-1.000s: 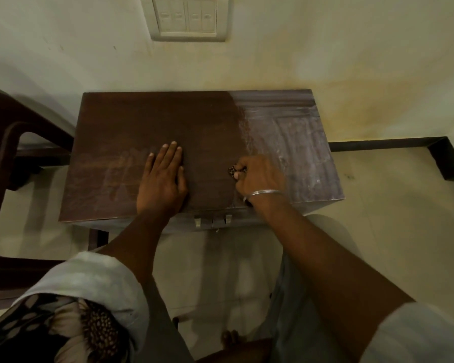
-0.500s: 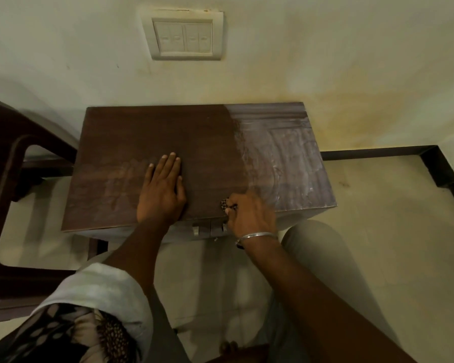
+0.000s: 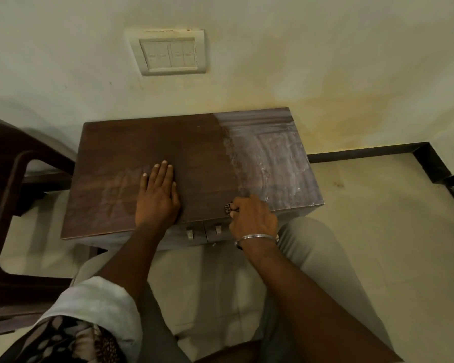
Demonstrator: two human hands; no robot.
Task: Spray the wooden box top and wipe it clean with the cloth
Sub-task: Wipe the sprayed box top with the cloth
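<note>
The right hand (image 3: pixel 252 218) is curled round a small patterned cloth (image 3: pixel 229 208), of which only a scrap shows, at the near edge of the wooden box (image 3: pixel 147 142) top. The left hand (image 3: pixel 157 197) lies flat beside it, fingers straight. The pale streaked patch (image 3: pixel 275 163) fills the right end, from just beside the cloth to the far edge, so the right hand is nearer it.

The arm of the left hand (image 3: pixel 157 197) is bare up to a sleeve (image 3: pixel 95 307). The sleeve has a pale, whitish turned-back cuff over dark fabric printed with light leaf or flower shapes and a speckled patch. The wrist of the right hand (image 3: pixel 253 218) wears a thin silver bangle (image 3: pixel 257 236), and that forearm is bare. The trousers (image 3: pixel 315 252) are light grey-beige.
</note>
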